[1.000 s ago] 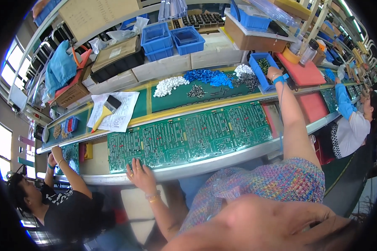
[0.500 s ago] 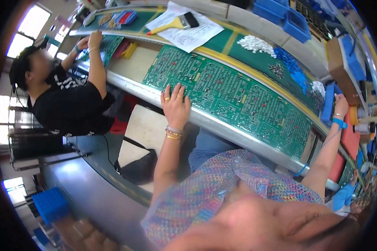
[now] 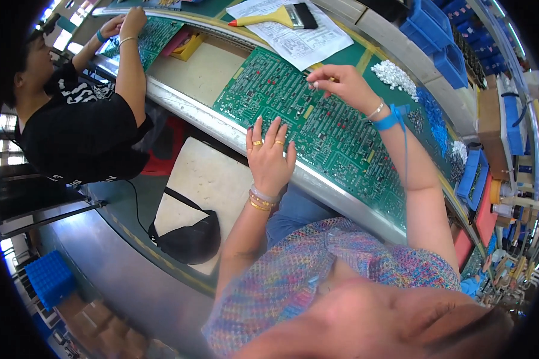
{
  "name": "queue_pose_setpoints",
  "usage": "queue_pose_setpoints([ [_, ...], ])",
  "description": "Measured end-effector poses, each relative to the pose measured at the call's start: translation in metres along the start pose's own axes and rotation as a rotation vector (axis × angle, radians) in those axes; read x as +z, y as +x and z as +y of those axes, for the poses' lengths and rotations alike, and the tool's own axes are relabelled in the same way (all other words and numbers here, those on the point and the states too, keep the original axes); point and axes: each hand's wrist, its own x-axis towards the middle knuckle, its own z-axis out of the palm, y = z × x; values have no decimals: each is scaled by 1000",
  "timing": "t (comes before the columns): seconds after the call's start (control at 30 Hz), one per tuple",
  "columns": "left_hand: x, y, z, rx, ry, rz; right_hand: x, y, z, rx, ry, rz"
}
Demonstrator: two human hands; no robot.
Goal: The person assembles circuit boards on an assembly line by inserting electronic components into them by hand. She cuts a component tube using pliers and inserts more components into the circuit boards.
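A green circuit board (image 3: 356,140) crowded with small parts lies in front of me on the line. My left hand (image 3: 270,160) rests at its near edge, fingers stretched out and apart, with nothing in them. Above the board's far side hovers my right hand (image 3: 341,85), thumb and fingertips drawn together in a pinch. Whatever they pinch is too small to make out. A blue wrist strap (image 3: 389,119) with a cord circles my right wrist.
Beyond the board lie a printed sheet (image 3: 323,45), a yellow-handled brush (image 3: 275,17), white parts (image 3: 395,79) and blue parts (image 3: 432,116). A blue bin (image 3: 473,175) stands at right. At left, a co-worker (image 3: 78,134) handles another circuit board (image 3: 156,37). A metal rail (image 3: 182,99) runs along the near side.
My right hand has come from the blue bin at the right to above the board, left of the white parts. My left hand stays at the board's near edge. The view has shifted slightly.
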Motion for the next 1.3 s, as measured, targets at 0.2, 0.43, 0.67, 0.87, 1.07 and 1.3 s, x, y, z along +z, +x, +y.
queue_pose_setpoints([
  [0.2, -3, 1, -5, -29, -56, -16, 12, 46, 6, 23, 1, -67],
  [0.43, -2, 4, -6, -73, -95, -45, 34, 105, 29, -195, -444, 146],
  [0.67, -2, 6, -8, -77, -114, -65, 50, 141, 49, -553, -804, 215],
  [0.87, -2, 6, -11, -58, -108, -85, 49, 144, 47, -543, -844, 172],
  [1.07, -2, 5, -12, -65, -121, -90, 59, 141, 49, -523, -866, 227],
  [1.3, -7, 5, -4, -21, -135, -73, 58, 133, 37, -596, -959, 236],
])
